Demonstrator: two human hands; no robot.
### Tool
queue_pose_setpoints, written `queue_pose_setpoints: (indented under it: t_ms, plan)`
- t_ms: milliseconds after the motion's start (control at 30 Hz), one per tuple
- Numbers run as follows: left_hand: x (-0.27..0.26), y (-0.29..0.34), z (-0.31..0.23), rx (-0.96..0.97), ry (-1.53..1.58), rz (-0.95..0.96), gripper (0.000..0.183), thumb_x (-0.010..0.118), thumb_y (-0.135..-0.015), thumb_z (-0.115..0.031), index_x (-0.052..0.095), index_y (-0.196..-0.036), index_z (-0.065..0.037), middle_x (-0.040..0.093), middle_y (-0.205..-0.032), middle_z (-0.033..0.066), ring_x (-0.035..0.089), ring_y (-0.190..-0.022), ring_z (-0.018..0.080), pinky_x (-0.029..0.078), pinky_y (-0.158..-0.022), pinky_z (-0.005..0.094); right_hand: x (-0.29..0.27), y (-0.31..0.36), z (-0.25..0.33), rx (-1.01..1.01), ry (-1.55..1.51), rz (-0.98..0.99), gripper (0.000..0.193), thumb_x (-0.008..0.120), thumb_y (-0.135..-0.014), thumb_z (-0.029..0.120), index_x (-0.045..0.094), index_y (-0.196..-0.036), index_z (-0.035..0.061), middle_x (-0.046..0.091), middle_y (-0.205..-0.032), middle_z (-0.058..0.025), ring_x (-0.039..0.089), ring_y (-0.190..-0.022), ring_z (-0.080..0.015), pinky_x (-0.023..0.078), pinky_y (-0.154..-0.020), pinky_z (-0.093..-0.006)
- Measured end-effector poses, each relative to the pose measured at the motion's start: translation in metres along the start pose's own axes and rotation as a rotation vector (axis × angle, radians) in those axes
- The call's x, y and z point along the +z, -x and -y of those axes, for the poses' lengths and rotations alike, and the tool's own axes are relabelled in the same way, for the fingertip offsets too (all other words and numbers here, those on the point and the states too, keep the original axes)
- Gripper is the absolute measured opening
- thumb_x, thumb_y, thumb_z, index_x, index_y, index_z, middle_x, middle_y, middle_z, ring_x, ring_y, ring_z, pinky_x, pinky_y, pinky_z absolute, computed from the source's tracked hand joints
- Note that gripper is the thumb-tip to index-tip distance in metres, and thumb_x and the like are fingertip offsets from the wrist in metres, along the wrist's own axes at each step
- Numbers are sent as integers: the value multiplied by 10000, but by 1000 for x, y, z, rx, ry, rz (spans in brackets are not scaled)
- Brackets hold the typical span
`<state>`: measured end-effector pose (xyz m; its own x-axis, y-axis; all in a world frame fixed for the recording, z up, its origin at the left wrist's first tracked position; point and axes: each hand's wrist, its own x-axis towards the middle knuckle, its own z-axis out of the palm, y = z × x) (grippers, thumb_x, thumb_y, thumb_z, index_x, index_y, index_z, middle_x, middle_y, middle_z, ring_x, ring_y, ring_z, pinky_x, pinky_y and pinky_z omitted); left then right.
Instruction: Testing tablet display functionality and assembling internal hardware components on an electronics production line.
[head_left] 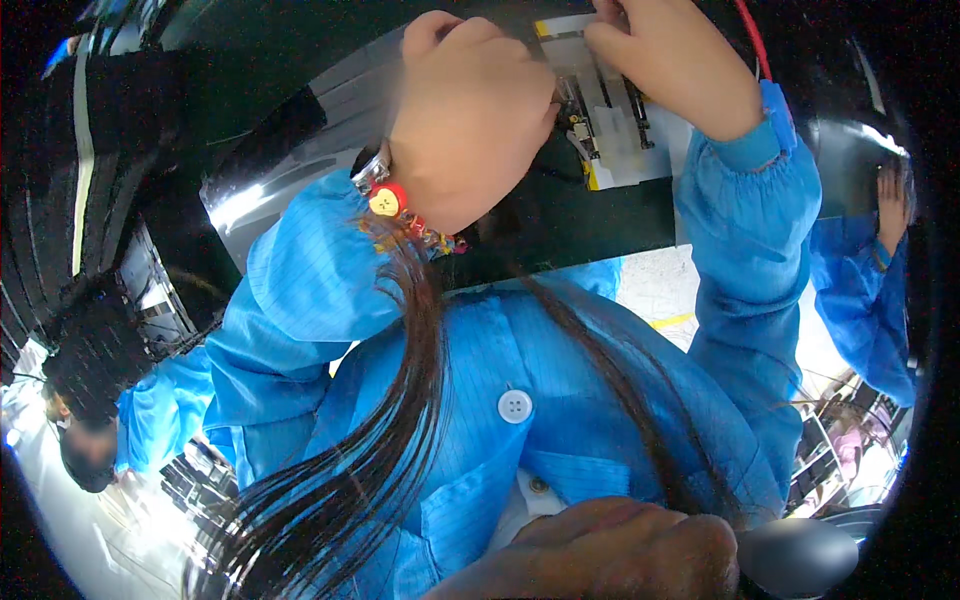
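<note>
Over the dark work surface, my left hand (pixel 470 120) is closed, its fingers curled in beside a flat pale fixture. Whatever its fingertips hold is hidden behind the hand. The fixture (pixel 622 160) is a light grey plate with yellow corners and small black and metallic parts along its slots. My right hand (pixel 685 65) reaches over the far right part of it, fingers bent together near the top edge of the view; what they grip cannot be made out. A blue wrist band (pixel 777 115) with a red cord (pixel 752 40) sits at my right cuff.
Glossy clear sheeting (pixel 250 205) lies left of my left hand on the dark green surface (pixel 620 225). A co-worker's blue sleeve (pixel 865 300) shows at the far right, and another person in blue (pixel 160 410) at the far left. Black equipment (pixel 110 170) stands at the left.
</note>
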<state>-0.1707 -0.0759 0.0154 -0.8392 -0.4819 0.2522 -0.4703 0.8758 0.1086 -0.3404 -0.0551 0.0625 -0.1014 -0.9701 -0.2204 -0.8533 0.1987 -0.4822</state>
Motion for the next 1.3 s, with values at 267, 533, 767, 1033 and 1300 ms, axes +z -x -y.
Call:
queue_pose_setpoints:
  t_ms: [267,533,767,1033,1300]
  plan:
    - [1,-2,-2,10,28,-10,123,664,-709,-204,679,-808,-133,630,-818,18,563,-908,219,357,-886,422,4,2,-8,-47,4,-40,188,534,-760,163,537,-773,-24,551,-785,-196,532,-749,-331,435,-667,-395]
    - [5,-1,1,5,47,-25,118,660,-704,-194,673,-803,-131,623,-816,22,563,-897,225,364,-870,420,3,1,-5,-37,5,-23,185,536,-757,161,540,-765,-23,551,-777,-189,533,-741,-322,435,-661,-389]
    - [5,0,2,6,67,-39,114,655,-699,-185,667,-799,-130,617,-814,26,563,-887,231,370,-856,419,6,-1,-5,-53,12,-23,180,535,-750,155,538,-751,-26,552,-769,-193,534,-737,-324,435,-657,-390]
    - [5,-1,2,5,88,-54,111,650,-694,-175,660,-794,-129,610,-812,30,563,-877,237,377,-840,417,6,-1,-7,-69,7,-27,186,535,-749,158,536,-751,-28,554,-775,-198,535,-740,-330,436,-663,-392]
    - [3,-2,1,9,110,-71,107,646,-689,-165,654,-790,-128,602,-809,34,563,-866,244,385,-824,416,6,-2,-10,-74,8,-19,191,536,-748,164,535,-761,-26,554,-780,-204,535,-749,-337,437,-671,-395]
